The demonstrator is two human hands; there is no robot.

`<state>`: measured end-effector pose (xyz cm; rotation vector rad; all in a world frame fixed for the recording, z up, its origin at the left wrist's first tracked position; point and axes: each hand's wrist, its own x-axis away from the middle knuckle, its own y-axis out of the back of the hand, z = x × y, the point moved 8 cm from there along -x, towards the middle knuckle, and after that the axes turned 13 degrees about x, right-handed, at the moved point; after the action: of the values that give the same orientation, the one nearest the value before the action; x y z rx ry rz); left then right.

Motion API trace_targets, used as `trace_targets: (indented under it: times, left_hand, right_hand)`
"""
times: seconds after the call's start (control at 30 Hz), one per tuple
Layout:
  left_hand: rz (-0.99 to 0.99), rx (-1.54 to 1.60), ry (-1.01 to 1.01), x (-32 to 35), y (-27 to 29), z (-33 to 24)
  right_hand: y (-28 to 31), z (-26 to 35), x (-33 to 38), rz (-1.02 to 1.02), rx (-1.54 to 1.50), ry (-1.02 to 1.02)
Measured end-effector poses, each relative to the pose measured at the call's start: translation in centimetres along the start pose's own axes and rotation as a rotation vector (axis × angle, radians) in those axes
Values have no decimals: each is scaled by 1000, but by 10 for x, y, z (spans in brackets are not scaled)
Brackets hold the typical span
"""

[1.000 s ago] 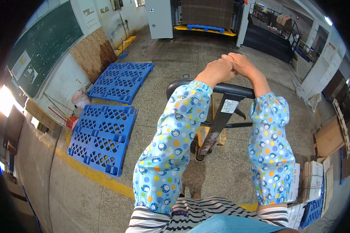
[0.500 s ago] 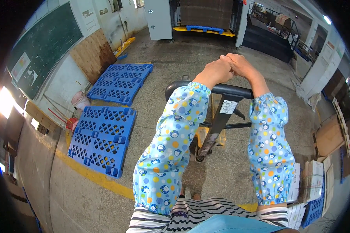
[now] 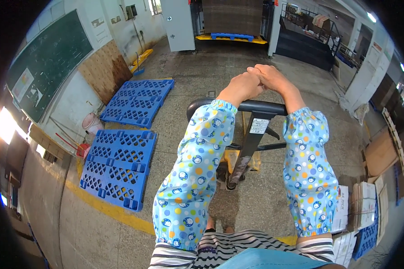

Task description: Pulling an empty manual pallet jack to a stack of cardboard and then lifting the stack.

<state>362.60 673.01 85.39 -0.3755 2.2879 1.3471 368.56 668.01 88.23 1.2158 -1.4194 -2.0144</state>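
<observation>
My left hand (image 3: 241,87) and my right hand (image 3: 274,78) are closed and pressed together, one against the other, just beyond the black handle bar (image 3: 274,108) of a pallet jack (image 3: 245,158). No object shows between the fingers, though their undersides are hidden. Both wrists lie over or against the bar. From its middle a dark stem with a white label (image 3: 259,126) slants down to a yellow base, partly covered by my left sleeve. Patterned light-blue sleeve covers (image 3: 184,172) reach from my wrists up both forearms.
Two blue plastic pallets (image 3: 120,168) lie on the left floor beside a white bucket (image 3: 92,124). Ahead, a machine (image 3: 232,18) holds a brown stack on a blue pallet. Stacked cartons (image 3: 362,204) stand at the right. A yellow line (image 3: 112,213) crosses the floor.
The whole view has shifted slightly, so the machine, pallets and handle all appear a little lower. My hands stay closed together above the bar.
</observation>
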Motion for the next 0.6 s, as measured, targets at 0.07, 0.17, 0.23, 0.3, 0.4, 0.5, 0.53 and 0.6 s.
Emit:
trace_targets:
  times: [0.07,0.17,0.23,0.3,0.4,0.5,0.53,0.6]
  left_hand:
    - [2,-3,-13,-1,-1,-1]
    - [5,-4,-20,-2,-1,-1]
    - [9,-3,-15,-3,-2,1]
    - [-4,-10,-23,-3,-1,1]
    - [-5,8,-1,-3,-2,2]
    - [0,14,-22,-2,-2,0]
    - [-1,14,-21,-2,-2,1]
    - [-9,-12,-4,-3,-2,2]
  right_hand:
    - [0,-1,0,-5,6,10]
    - [2,2,1,-5,31,36]
    - [6,7,1,-58,38,99]
    - [3,5,0,-52,4,74]
    - [2,1,0,-42,-34,41]
    - [1,0,0,-29,-42,27]
    - [1,0,0,-23,-46,22]
    - [-1,-1,-1,-5,-30,11]
